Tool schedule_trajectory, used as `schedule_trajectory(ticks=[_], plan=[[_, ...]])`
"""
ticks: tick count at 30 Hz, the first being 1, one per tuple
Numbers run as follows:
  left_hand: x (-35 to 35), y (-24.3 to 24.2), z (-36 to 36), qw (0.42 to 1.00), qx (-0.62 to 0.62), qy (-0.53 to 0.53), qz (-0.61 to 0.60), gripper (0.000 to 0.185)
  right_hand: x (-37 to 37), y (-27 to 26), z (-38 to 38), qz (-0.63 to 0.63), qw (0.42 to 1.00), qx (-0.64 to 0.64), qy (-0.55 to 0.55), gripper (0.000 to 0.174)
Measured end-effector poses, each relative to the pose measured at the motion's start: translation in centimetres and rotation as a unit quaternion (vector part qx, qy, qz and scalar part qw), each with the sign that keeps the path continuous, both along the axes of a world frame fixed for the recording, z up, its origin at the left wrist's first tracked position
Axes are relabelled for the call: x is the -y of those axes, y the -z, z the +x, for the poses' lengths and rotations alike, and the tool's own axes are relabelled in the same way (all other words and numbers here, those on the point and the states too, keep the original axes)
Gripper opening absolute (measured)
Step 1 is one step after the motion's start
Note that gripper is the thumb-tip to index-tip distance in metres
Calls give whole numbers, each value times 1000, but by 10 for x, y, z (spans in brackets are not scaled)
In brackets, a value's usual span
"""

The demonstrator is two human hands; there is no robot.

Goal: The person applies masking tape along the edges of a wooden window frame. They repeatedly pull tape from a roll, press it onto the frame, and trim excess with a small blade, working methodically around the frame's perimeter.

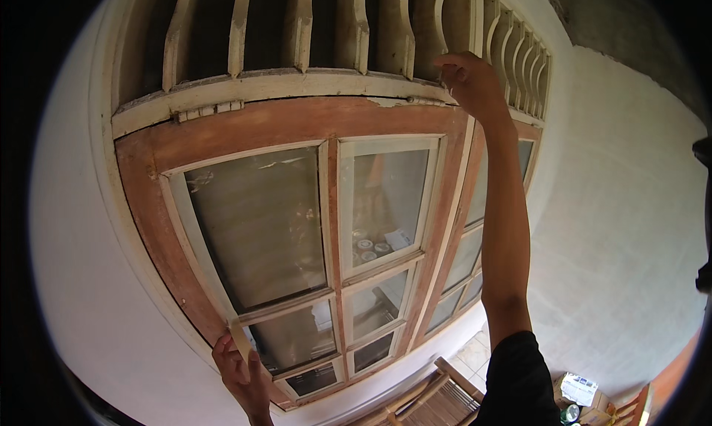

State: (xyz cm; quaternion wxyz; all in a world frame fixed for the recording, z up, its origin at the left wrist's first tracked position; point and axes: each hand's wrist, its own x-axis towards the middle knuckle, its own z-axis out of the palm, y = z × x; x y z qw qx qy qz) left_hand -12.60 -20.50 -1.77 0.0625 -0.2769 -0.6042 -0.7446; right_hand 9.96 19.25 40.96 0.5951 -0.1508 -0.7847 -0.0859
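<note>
My left hand [239,370] is low on the left side of a wooden window sash [295,120]. Between its fingers and thumb is a beige strip [241,341], apparently masking tape, lying against the edge of the glass. A pale band [206,248] runs up the left pane's edge above it. My right hand [470,83] is raised to the top right, its fingers curled around the lower end of a curved grille bar [439,14]. Parts of those fingers are hidden. The sash frame is reddish brown, with bare or pale strips around its several glass panes [261,225].
Hinges [211,110] join the sash to a chipped cream rail [311,83] below the grille. A second sash [461,259] stands to the right. Below are a bamboo seat [428,398] and a cardboard box [592,412] with papers. A pale wall [612,231] rises at right.
</note>
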Motion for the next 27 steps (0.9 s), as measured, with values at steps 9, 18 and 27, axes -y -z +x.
schedule_trajectory(ticks=[9,18,27], plan=[[1,-5,0,999,-46,-20,-15,57,-19,-15,5,15,990,138,37,18],[1,-6,-4,994,-95,-33,-37,54,15,19,38,99,977,-143,124,27],[1,-23,-3,991,-110,-47,-65,63,193,259,-75,16,952,165,-257,28]])
